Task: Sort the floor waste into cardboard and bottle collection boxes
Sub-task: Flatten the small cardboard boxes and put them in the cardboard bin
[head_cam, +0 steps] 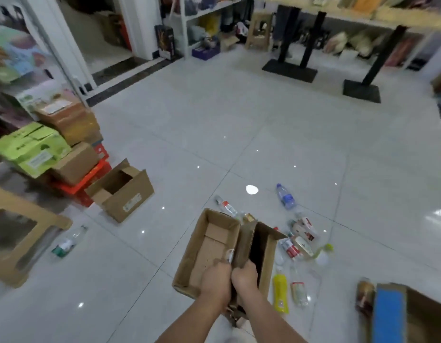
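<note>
Barely started, I'd say. Left hand [215,280] was curled tight over the near rim of a cardboard box [207,246]; right hand [245,276] gripped the rim of a second box [266,246] pressed against it, and both looked lifted off the floor [239,120]. Bottles [298,241] lay scattered just right of them, a yellow bottle [280,292] nearest and one lone bottle [68,241] well off to the left. Open box [125,194] beside the stacked cartons [66,134] showed nothing inside, as far as I could tell. Nothing visibly sorted; every bottle and both held boxes were left to place.
</note>
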Action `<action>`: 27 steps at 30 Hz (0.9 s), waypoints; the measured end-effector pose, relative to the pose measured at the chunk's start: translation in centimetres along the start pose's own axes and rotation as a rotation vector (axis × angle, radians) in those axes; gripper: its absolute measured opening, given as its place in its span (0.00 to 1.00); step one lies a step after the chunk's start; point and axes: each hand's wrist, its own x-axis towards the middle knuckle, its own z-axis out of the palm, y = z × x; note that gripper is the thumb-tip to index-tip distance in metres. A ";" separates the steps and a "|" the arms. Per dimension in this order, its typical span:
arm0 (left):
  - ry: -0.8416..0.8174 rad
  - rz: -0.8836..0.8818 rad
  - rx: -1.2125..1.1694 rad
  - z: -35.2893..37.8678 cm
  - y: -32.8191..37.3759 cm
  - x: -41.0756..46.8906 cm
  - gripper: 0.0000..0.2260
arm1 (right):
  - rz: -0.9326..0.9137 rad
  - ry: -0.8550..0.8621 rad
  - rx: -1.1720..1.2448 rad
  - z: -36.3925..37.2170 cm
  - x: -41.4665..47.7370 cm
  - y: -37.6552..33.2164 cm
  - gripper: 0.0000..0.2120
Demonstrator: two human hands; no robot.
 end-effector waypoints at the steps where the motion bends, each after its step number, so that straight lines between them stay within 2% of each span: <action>1: -0.028 0.082 0.046 -1.4 2.3 -1.8 0.13 | 0.013 0.049 0.057 -2.5 -1.9 -0.6 0.12; 6: -0.201 0.466 0.240 -3.7 12.5 -10.3 0.16 | 0.119 0.319 0.298 -14.6 -10.8 0.3 0.15; 12: -0.398 0.913 0.532 3.2 23.1 -20.4 0.16 | 0.270 0.685 0.589 -26.1 -21.0 9.8 0.14; 13: -0.436 0.984 0.587 5.1 24.5 -22.6 0.14 | 0.310 0.751 0.644 -27.4 -22.6 12.1 0.14; 15: -0.522 1.085 0.705 8.7 26.8 -27.6 0.03 | 0.415 0.883 0.737 -29.4 -26.1 16.7 0.15; 18: -0.655 1.215 0.882 14.0 28.4 -34.7 0.04 | 0.567 1.034 0.870 -31.3 -31.1 24.0 0.15; 19: -0.686 1.263 0.919 16.0 28.7 -36.6 0.08 | 0.606 1.073 0.911 -31.6 -32.6 26.4 0.15; 22: -0.739 1.349 1.020 21.9 28.9 -41.1 0.11 | 0.699 1.153 1.003 -32.1 -36.2 32.8 0.15; 25: -0.721 1.337 1.050 26.6 28.6 -43.6 0.08 | 0.739 1.175 1.071 -32.2 -38.4 37.8 0.13; 27: -0.649 1.341 1.104 28.8 28.5 -44.2 0.14 | 0.756 1.164 1.080 -32.1 -38.9 40.1 0.14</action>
